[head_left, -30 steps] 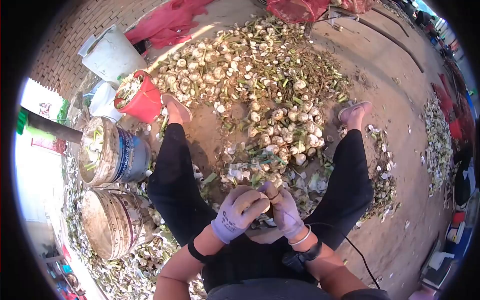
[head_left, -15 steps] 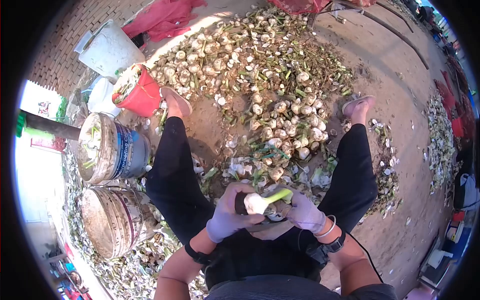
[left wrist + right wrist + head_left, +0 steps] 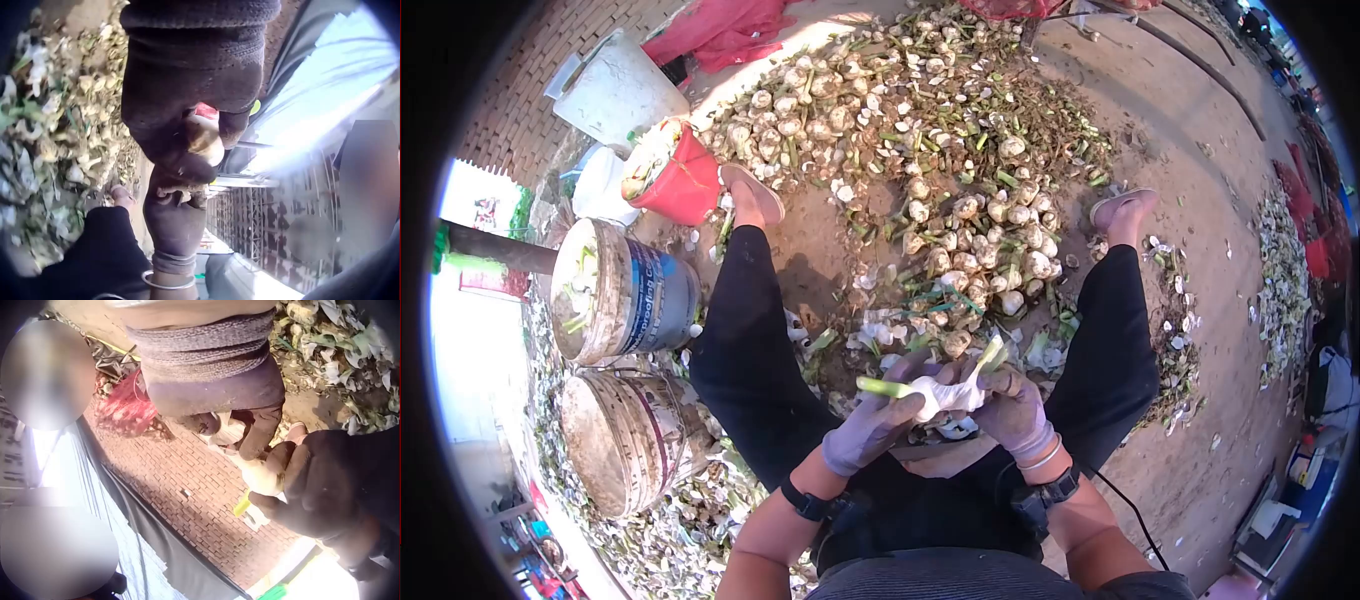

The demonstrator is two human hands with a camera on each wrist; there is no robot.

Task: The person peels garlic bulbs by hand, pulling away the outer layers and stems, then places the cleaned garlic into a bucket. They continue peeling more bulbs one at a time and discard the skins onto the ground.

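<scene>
Both hands wear pale purple gloves with darkened fingers and meet over the lap. My left hand (image 3: 872,428) grips a white garlic bulb (image 3: 943,398), whose cut green stem (image 3: 882,387) points out to the left. At the bulb's right side my right hand (image 3: 1015,412) pinches a strip of garlic skin (image 3: 990,362), which stands up pale and green-tipped. In the left wrist view the bulb (image 3: 209,147) shows between dark glove fingers. The right wrist view has the bulb (image 3: 259,475) between the two hands, the left fingers wrapped over part of it.
A heap of garlic bulbs (image 3: 990,235) and trimmings lies on the ground between the feet. To the left stand a red bucket (image 3: 685,180), a blue-labelled bucket (image 3: 662,300) and a dirty pale bucket (image 3: 635,440). Loose peelings (image 3: 710,525) cover the ground beside them.
The hands were close together, then parted with the bulb showing, its stem towards the right hand. Now a stem points left and a strip of skin stretches out in the right hand.
</scene>
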